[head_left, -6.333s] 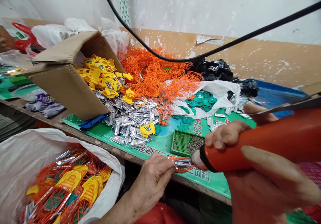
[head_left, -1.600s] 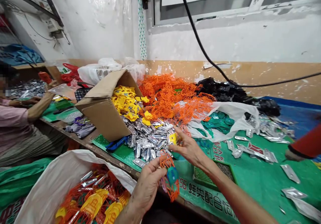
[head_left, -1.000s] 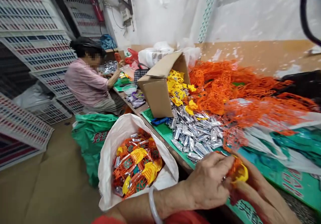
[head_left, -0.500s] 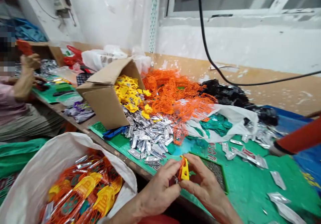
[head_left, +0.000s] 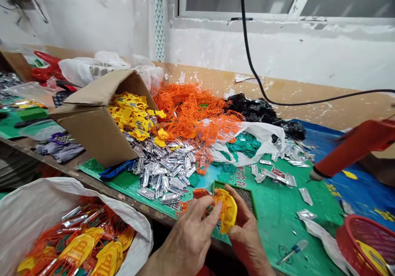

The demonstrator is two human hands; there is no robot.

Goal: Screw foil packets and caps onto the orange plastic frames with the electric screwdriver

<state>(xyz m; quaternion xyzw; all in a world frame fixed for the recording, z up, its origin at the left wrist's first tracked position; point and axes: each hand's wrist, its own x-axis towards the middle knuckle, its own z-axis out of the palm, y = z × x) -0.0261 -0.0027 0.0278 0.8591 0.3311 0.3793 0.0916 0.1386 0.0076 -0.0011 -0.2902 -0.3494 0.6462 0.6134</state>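
Near the table's front edge, my right hand grips a curved yellow plastic piece by its outer side, its ribbed inner face showing. My left hand is closed at the other side, with an orange plastic part between its fingers, up against the yellow piece. Where the two parts meet is partly hidden by the fingers. Just behind lies a green tray of tiny grey pieces. Shiny silver pieces are heaped to the left of it.
A tipped cardboard box spills yellow pieces beside orange lattice parts. At lower left, a white sack holds mixed parts. A red power screwdriver hangs right, above a red basket. A hand screwdriver lies nearby.
The view has swung right, bringing the red basket in and taking the person at left out. The yellow piece has turned from edge-on to show its inner face.
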